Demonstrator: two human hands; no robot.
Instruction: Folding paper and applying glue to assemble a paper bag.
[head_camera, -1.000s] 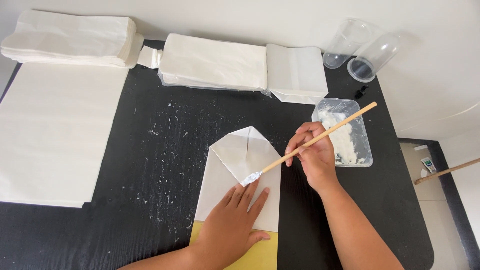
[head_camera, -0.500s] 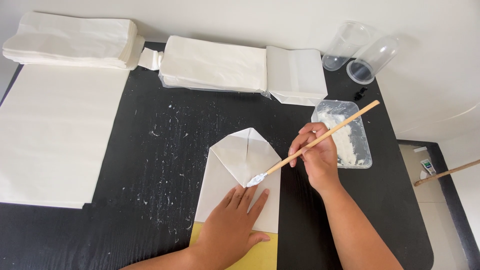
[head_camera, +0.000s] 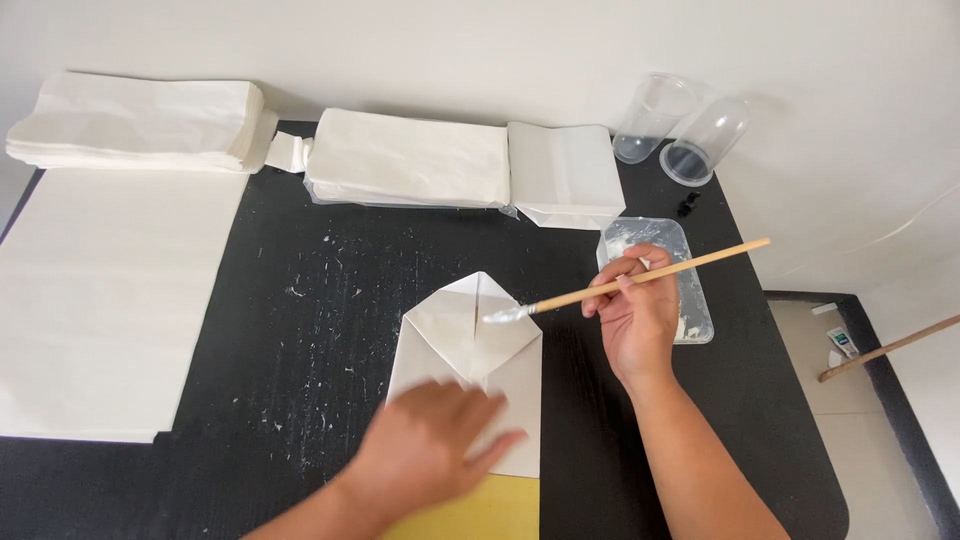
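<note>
The right hand pinched a thin wooden brush between thumb and fingertips, its grip closed on the shaft a little past the middle. The brush lay slantwise, long axis running from about two o'clock down to eight o'clock, its white, paste-laden tip touching the right flap of the folded white paper bag at the middle of the black tabletop. The left hand, blurred, lay flat with fingers spread on the bag's lower half, holding nothing. To my eye the paste could smear past the flap edge onto the tabletop if the tip ran wide, or the bag could shift under that hand. The shallow clear paste tray sat just behind the right hand.
</note>
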